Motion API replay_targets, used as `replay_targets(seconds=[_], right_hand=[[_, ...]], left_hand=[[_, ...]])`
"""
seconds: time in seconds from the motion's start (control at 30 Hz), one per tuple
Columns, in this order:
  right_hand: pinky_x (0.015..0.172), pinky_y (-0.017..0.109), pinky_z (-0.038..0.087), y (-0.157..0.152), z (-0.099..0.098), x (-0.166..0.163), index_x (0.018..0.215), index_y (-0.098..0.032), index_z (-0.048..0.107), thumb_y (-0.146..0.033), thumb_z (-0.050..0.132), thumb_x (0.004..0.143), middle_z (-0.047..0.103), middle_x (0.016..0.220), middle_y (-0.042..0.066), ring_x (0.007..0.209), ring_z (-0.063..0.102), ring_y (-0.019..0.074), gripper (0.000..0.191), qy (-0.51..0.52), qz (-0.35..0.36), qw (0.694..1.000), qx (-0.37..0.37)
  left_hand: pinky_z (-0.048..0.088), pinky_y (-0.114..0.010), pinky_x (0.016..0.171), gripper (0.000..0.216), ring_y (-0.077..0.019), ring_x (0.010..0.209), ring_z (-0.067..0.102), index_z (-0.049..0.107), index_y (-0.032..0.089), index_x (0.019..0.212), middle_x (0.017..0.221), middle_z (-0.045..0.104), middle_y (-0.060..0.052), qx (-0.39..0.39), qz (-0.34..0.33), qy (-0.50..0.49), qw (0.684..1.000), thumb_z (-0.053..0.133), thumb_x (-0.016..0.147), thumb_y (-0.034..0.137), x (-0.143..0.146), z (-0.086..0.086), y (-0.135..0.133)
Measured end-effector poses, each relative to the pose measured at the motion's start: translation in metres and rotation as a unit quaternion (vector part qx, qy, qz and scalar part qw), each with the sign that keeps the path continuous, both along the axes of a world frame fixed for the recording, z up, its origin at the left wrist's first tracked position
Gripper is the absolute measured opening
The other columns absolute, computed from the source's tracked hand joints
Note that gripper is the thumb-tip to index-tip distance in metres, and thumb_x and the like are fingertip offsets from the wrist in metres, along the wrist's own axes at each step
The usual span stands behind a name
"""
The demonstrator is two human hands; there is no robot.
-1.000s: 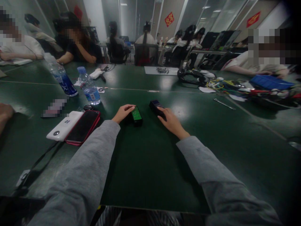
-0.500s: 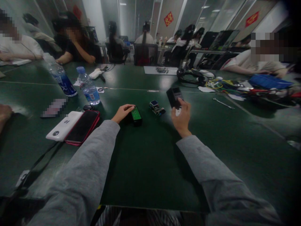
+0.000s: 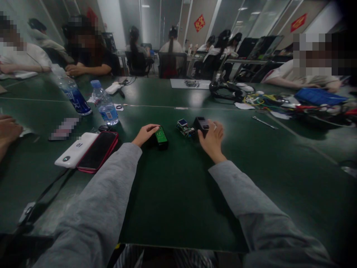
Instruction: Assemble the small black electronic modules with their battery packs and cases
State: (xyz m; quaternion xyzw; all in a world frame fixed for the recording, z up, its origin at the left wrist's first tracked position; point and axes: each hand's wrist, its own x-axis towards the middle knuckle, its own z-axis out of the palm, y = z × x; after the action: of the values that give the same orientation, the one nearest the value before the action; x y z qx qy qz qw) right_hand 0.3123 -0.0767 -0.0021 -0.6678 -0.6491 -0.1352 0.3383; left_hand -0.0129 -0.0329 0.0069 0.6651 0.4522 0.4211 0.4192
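Note:
My left hand (image 3: 146, 134) is closed on the left side and far end of a small black case with a green circuit board (image 3: 161, 134) showing on top; this case sits on the table. To its right, a small circuit board with a square screen (image 3: 185, 128) lies on the table, touched by neither hand. My right hand (image 3: 212, 140) has its thumb and fingers around the near right part of a black plastic housing (image 3: 200, 124), low at the table beside the screen board. The fingers partly cover the housing's right side.
A red-edged phone (image 3: 98, 150), white power bank (image 3: 76, 149), another phone (image 3: 64, 128) and two bottles, one a water bottle (image 3: 107, 108), stand or lie left. On the right are a wrench (image 3: 264, 123), tangled cables (image 3: 259, 99) and a blue tray (image 3: 319, 96). Other people sit around.
My right hand has brought the black housing down and left, close beside the screen board, and tilted it flatter. My left hand and its case have stayed nearly still.

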Motion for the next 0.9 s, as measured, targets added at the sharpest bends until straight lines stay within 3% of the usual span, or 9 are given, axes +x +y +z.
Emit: replay_targets(seconds=[0.23,0.37,0.5,0.57,0.67,0.9], right_hand=[[0.108,0.058,0.034,-0.016,0.021,-0.020,0.135,-0.012,0.046,-0.037,0.040,0.097,0.042,0.136,0.022,0.131,0.037,0.0366,0.046,0.068,0.024,0.995,0.072],[0.104,0.051,0.044,-0.044,0.025,-0.067,0.133,-0.018,0.048,-0.045,0.036,0.102,0.056,0.125,0.016,0.120,0.053,0.0299,0.043,0.119,0.190,0.975,0.003],[0.109,0.051,0.043,-0.069,0.018,-0.117,0.149,-0.016,0.034,-0.062,0.049,0.095,0.048,0.144,0.018,0.132,0.048,0.0318,0.072,0.071,0.327,0.935,-0.118],[0.110,0.053,0.042,-0.074,0.015,-0.128,0.153,-0.012,0.027,-0.062,0.056,0.092,0.040,0.151,0.021,0.137,0.043,0.0347,0.085,0.024,0.338,0.929,-0.147],[0.109,0.053,0.043,-0.072,0.014,-0.129,0.155,-0.014,0.024,-0.054,0.055,0.095,0.040,0.152,0.020,0.137,0.043,0.0336,0.079,0.011,0.321,0.934,-0.158],[0.106,0.053,0.046,-0.070,0.019,-0.123,0.148,-0.013,0.034,-0.055,0.060,0.092,0.045,0.146,0.021,0.133,0.048,0.0343,0.075,0.033,0.302,0.940,-0.155]], left_hand=[[0.046,-0.040,0.102,0.041,-0.0234,0.113,0.063,0.071,0.018,0.115,0.119,0.071,-0.009,0.027,0.015,0.033,0.999,0.061,0.088,0.047,-0.001,-0.002,0.001],[0.046,-0.039,0.102,0.042,-0.0229,0.111,0.064,0.071,0.018,0.113,0.118,0.071,-0.009,0.050,0.022,0.045,0.997,0.060,0.088,0.049,-0.001,-0.005,0.003],[0.047,-0.037,0.101,0.041,-0.0218,0.107,0.066,0.072,0.016,0.111,0.114,0.073,-0.009,0.064,0.019,0.026,0.997,0.061,0.088,0.048,0.001,-0.008,0.006],[0.048,-0.037,0.100,0.041,-0.0216,0.106,0.066,0.072,0.016,0.111,0.114,0.073,-0.009,0.066,0.017,0.020,0.997,0.060,0.088,0.048,0.001,-0.009,0.006],[0.048,-0.036,0.100,0.041,-0.0218,0.107,0.066,0.072,0.018,0.112,0.115,0.073,-0.008,0.072,0.011,0.029,0.997,0.061,0.088,0.049,0.001,-0.008,0.006],[0.043,-0.037,0.107,0.047,-0.0230,0.117,0.063,0.072,0.021,0.117,0.121,0.072,-0.006,0.068,-0.030,0.078,0.994,0.056,0.090,0.056,-0.001,-0.005,0.004]])
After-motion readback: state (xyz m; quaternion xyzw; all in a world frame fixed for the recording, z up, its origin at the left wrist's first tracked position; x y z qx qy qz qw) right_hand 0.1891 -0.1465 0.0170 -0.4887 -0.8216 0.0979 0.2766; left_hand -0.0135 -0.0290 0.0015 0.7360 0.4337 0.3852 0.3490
